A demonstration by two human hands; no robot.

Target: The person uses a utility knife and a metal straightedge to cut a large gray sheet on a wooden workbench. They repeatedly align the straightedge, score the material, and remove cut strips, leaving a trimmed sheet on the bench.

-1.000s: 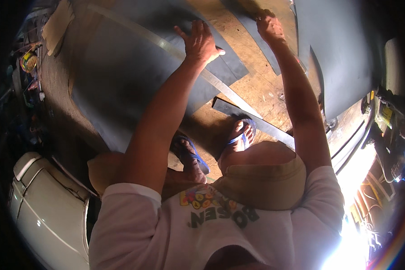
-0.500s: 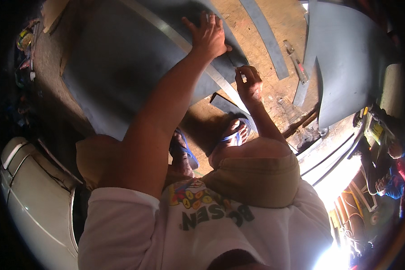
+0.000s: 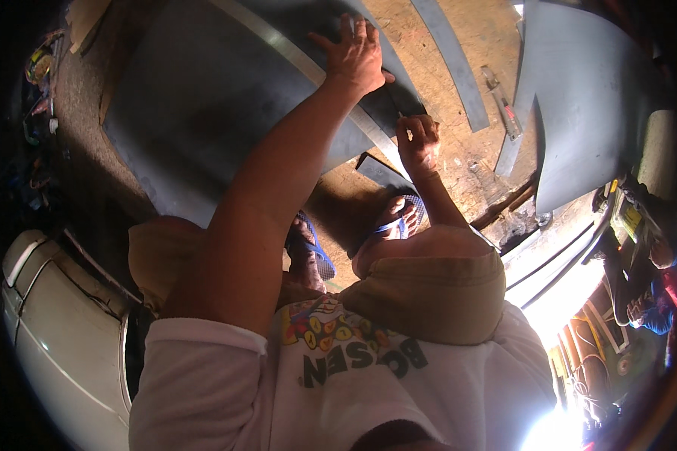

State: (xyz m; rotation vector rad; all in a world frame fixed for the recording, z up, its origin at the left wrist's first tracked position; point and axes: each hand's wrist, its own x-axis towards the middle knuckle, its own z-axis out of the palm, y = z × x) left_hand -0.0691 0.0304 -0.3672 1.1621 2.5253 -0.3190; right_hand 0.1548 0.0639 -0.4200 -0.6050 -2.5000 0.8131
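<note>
A large dark grey sheet lies on the floor in front of me. Across it runs a long, shiny flat metal strip, like a straightedge. My left hand presses down on the sheet just right of this strip, fingers spread. My right hand is closed in a pinch at the sheet's near right edge. A thin dark line shows on the sheet between the two hands. Whatever the right fingers hold is too small to make out.
To the right, a cutter knife lies on the brown floor beside a narrow grey strip. Another large grey sheet stands farther right. My sandalled feet are close to the work. A pale curved panel is at lower left.
The view has shifted slightly. My right hand stays pinched near the sheet's edge, and my left hand still presses flat on the sheet.
</note>
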